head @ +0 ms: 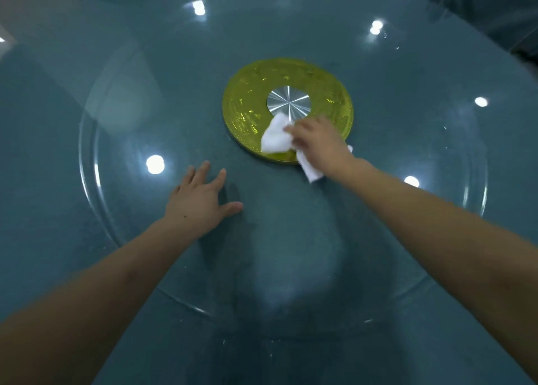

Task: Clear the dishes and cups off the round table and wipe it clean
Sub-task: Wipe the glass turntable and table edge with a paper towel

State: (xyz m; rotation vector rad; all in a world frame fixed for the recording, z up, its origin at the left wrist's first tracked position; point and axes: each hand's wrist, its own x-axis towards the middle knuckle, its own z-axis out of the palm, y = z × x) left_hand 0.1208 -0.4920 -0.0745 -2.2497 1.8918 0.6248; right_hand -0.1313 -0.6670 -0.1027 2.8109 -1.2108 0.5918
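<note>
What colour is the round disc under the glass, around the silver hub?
Yellow-green disc, seen in the head view.

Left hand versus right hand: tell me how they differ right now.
The left hand lies flat on the glass turntable with fingers spread and holds nothing; the right hand presses a white cloth. The left hand rests nearer the person, on bare glass; the right hand reaches further, over the near edge of the gold centre disc. Both are bare and stretched forward over the table.
</note>
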